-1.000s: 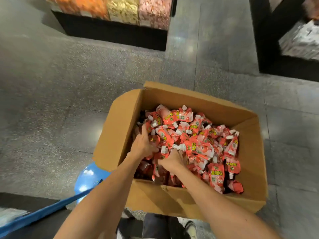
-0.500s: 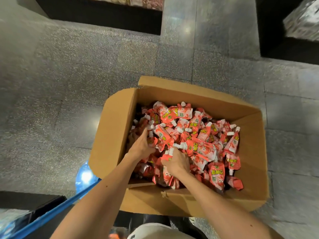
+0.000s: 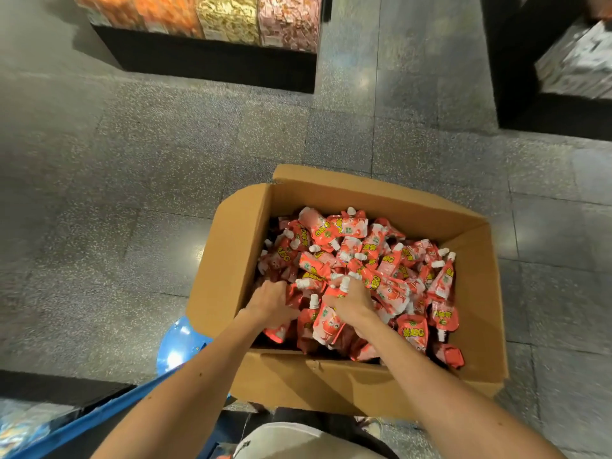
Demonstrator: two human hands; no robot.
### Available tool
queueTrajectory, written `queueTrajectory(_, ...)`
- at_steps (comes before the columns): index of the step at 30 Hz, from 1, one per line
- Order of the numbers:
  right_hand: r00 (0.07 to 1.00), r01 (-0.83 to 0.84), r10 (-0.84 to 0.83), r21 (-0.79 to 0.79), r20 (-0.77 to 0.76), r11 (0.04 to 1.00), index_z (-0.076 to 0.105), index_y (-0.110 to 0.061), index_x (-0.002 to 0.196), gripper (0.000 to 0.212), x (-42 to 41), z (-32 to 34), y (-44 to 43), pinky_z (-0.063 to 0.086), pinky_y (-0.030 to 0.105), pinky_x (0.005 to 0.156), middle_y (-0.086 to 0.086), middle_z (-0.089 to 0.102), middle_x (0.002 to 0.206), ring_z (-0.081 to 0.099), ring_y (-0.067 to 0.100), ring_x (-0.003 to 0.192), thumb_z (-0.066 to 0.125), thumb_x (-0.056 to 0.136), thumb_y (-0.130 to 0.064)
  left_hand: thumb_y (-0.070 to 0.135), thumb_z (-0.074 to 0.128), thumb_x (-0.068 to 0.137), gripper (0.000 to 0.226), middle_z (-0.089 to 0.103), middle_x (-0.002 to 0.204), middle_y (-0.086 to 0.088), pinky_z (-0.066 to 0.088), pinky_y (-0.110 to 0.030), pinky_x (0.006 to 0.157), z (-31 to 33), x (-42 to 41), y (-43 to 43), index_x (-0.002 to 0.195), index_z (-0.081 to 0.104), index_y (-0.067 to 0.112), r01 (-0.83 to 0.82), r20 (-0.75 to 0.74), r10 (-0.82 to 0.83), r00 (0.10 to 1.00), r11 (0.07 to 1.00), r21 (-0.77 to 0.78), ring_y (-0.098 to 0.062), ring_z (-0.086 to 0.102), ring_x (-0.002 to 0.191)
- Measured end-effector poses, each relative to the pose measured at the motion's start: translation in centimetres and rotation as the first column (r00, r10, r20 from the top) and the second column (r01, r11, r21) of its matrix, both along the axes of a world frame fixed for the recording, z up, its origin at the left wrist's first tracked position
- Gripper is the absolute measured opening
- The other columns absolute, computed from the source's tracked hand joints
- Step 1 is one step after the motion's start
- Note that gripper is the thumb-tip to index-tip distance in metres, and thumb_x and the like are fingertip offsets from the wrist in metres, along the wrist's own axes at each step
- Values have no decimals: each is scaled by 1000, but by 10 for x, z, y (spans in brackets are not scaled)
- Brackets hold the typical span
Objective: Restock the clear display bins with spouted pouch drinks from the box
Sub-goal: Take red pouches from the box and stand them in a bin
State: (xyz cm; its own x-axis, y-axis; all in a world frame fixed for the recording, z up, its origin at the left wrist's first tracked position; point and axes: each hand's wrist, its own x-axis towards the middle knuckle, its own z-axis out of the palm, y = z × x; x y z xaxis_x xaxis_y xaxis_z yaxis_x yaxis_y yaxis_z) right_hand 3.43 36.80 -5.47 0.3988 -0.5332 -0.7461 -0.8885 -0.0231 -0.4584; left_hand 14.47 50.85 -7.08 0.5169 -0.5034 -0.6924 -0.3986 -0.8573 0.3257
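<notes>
Head view: open cardboard box [image 3: 231, 260] is seen filled with a loose heap of red spouted pouch drinks [image 3: 381, 260] with white caps. Left hand [image 3: 270, 303] is dug into the near-left of the heap, fingers curled round pouches. Right hand [image 3: 351, 301] is just beside it, clamped on a bunch of pouches, white spouts sticking up past it. Hands are close, not touching. Grey speckled floor [image 3: 132, 193] is seen all round. Clear display bins [image 3: 225, 18] of orange, yellow and pink packs are set well beyond the box. Blue object [image 3: 178, 342] is partly hidden at the box's near-left corner.
</notes>
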Motion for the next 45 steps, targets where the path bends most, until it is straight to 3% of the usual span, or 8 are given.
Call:
queueTrajectory(10, 953, -144, 106, 116, 283, 983, 66, -23, 99, 22, 13, 50, -28, 48, 30, 75, 7, 64, 117, 63, 20, 98, 77, 82, -14, 12, 75, 81, 29, 59, 54, 12, 42, -18, 55, 69, -6, 17, 55, 68, 23, -574, -462, 403, 790, 751, -327, -8, 51, 56)
queueTrajectory(16, 856, -228, 126, 146, 502, 963, 69, -5, 106, 29, 24, 128, -59, 48, 12, 62, 0, 66, 81, 61, -3, 63, 75, 80, 6, 7, 69, 71, 16, 58, 63, -1, 48, -19, 52, 141, -23, -3, 75, 53, 10, -783, -738, 339, 583, 476, -400, -12, 58, 62)
queueTrajectory(22, 735, -406, 182, 209, 653, 890, 72, -13, 102, 31, 14, 201, -64, 58, 29, 78, 9, 72, 98, 69, 19, 90, 75, 79, 7, 24, 70, 62, 56, 58, 101, -24, 47, -39, 80, 202, -61, 13, 107, 57, -5, -822, -767, 321, 555, 352, -448, -34, 55, 89)
queueTrajectory(26, 636, -546, 221, 229, 739, 806, 72, -9, 106, 33, -12, 239, -36, 59, 38, 83, 15, 74, 102, 71, 26, 94, 74, 79, 8, 40, 73, 51, 45, 69, 74, -2, 54, -25, 61, 239, -122, 44, 87, 60, 14, -877, -781, 403, 477, 156, -455, -13, 65, 62)
queueTrajectory(29, 599, -646, 233, 290, 767, 706, 72, -9, 106, 31, -44, 254, 0, 58, 42, 87, 13, 74, 102, 71, 27, 97, 73, 79, 7, 31, 71, 60, 60, 69, 108, -23, 54, -40, 88, 256, -186, 78, 113, 61, 4, -886, -810, 406, 423, -1, -464, -29, 64, 94)
queueTrajectory(34, 503, -824, 337, 325, 796, 463, 68, -5, 113, 36, -107, 280, 106, 60, 35, 80, 11, 75, 100, 72, 24, 92, 70, 81, 10, 11, 62, 68, 26, 68, 68, -10, 55, -23, 52, 292, -312, 147, 93, 58, 3, -813, -815, 510, 277, -329, -481, -16, 65, 53)
queueTrajectory(41, 195, -978, 430, 143, 882, 150, 72, -8, 92, 25, -208, 311, 261, 58, 25, 68, 1, 75, 79, 68, 10, 68, 70, 78, 13, 8, 57, 80, 17, 71, 75, -10, 55, -25, 56, 323, -467, 247, 96, 60, 4, -544, -785, 598, 161, -609, -577, -17, 66, 57)
queueTrajectory(45, 66, -992, 506, 0, 860, 128, 65, -4, 115, 47, -278, 320, 357, 59, 26, 72, 11, 73, 96, 68, 11, 75, 82, 72, 3, 18, 47, 92, 32, 73, 74, -9, 56, -24, 56, 334, -556, 304, 81, 75, 7, -361, -807, 589, 41, -744, -562, -16, 69, 61)
